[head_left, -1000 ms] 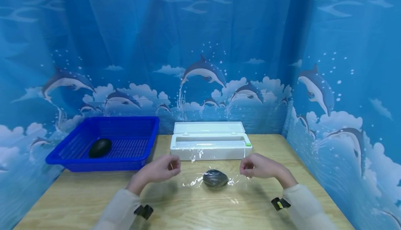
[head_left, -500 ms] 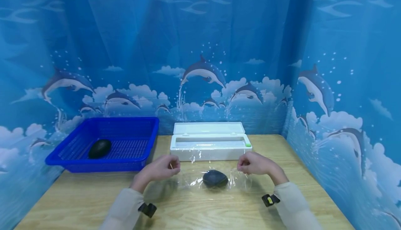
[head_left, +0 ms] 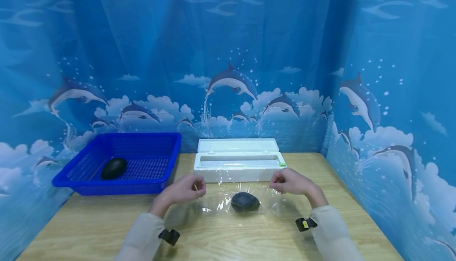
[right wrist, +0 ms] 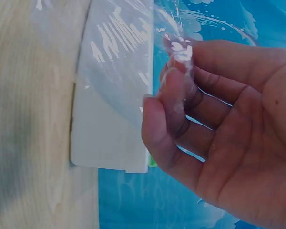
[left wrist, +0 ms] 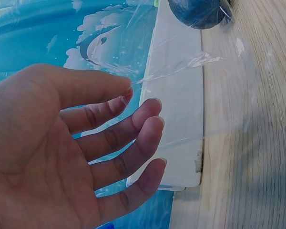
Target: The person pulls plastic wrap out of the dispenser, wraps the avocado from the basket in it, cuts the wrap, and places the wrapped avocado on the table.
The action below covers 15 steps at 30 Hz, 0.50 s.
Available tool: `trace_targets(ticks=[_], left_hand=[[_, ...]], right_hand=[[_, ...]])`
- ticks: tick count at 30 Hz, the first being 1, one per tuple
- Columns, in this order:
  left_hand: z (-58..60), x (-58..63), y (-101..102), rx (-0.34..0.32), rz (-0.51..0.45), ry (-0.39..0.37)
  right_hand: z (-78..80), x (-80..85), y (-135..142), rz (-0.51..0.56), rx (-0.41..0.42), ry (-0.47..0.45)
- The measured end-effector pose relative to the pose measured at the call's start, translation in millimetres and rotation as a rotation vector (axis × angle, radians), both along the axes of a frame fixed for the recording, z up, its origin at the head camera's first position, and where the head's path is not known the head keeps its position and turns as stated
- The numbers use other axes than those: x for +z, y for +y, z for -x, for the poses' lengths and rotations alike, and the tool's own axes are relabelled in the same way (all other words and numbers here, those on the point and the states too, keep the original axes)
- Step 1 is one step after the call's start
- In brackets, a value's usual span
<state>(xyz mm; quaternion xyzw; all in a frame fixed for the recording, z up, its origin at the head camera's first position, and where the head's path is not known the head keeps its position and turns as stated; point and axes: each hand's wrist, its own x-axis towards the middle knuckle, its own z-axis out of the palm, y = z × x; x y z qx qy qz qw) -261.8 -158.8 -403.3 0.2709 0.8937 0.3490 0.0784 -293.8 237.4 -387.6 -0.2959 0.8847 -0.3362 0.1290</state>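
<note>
A sheet of clear cling film [head_left: 222,203] spans the space between both hands, crinkled and shiny. My left hand [head_left: 185,189] pinches one corner between thumb and index finger [left wrist: 93,112], its other fingers loosely bent. At the opposite side my right hand [head_left: 293,182] pinches the film with thumb and fingertips [right wrist: 174,83]. Between the hands on the table is a dark, egg-shaped fruit like an avocado [head_left: 245,201], seen through the film. Part of this fruit [left wrist: 198,12] shows at the top of the left wrist view. Whether the film touches it I cannot tell.
Behind the hands stands a white cling film dispenser [head_left: 240,174] with its lid raised and a green slider at its right end. A blue plastic basket [head_left: 117,186] at left holds another dark oval fruit [head_left: 114,169]. A dolphin-print curtain [head_left: 228,55] surrounds the wooden table [head_left: 221,241].
My right hand has moved slightly left and away from me, with the film's right side bunching and shifting. The left hand has hardly moved, and the fruit stays in place.
</note>
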Motion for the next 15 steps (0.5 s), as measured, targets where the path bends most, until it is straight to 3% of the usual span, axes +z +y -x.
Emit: trace_targets(ticks=[7, 15], left_hand=[[2.4, -3.2, 0.2, 0.018, 0.010, -0.024], [5.5, -12.2, 0.6, 0.043, 0.085, -0.058]], right_hand=[[5.7, -10.8, -3.6, -0.025, -0.092, -0.041], [11.5, -26.6, -7.7, -0.031, -0.080, -0.016]])
